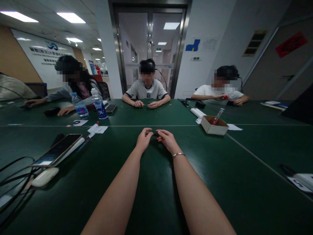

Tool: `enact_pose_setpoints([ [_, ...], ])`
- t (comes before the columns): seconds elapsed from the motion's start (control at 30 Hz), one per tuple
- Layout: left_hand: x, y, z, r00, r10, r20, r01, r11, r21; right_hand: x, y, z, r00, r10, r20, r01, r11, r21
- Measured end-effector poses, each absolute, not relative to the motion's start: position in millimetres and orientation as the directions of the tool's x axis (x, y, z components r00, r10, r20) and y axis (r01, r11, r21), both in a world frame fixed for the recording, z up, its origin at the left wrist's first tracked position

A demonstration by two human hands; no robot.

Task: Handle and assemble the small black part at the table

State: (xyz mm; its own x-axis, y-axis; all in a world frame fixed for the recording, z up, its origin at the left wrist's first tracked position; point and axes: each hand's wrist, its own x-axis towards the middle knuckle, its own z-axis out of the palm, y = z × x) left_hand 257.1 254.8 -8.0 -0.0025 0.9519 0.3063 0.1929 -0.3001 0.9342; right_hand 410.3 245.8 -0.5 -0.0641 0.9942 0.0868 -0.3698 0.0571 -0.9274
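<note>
With the right hand (168, 141), clamped by thumb and fingers on a small dark object (156, 134), held between both hands over the green table (156, 209). With the left hand (143, 141), curled at the object's other end; cannot tell whether closed on it or merely touching. Hard to make out the object's shape, being largely covered by fingers. Reaching forward with both forearms, converging toward the hands, with palms turned inward and one bracelet (179, 154) on the right wrist. Counted around: two bottles (99, 106) at left, two phones (57, 150), one box (212, 128) at right containing one red-and-clear item (218, 116), three co-workers (148, 87) seated opposite. Cut off at the left edge, one more person (13, 87); at the right edge, one white object (304, 179).
</note>
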Motion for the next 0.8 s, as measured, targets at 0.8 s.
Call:
enact_pose_setpoints([
  [0.8,257.6,248.3,-0.8,0.033,0.967,0.254,0.223,-0.255,0.941,409.7,241.8,3.7,-0.084,0.993,0.082,-0.367,0.045,-0.929],
])
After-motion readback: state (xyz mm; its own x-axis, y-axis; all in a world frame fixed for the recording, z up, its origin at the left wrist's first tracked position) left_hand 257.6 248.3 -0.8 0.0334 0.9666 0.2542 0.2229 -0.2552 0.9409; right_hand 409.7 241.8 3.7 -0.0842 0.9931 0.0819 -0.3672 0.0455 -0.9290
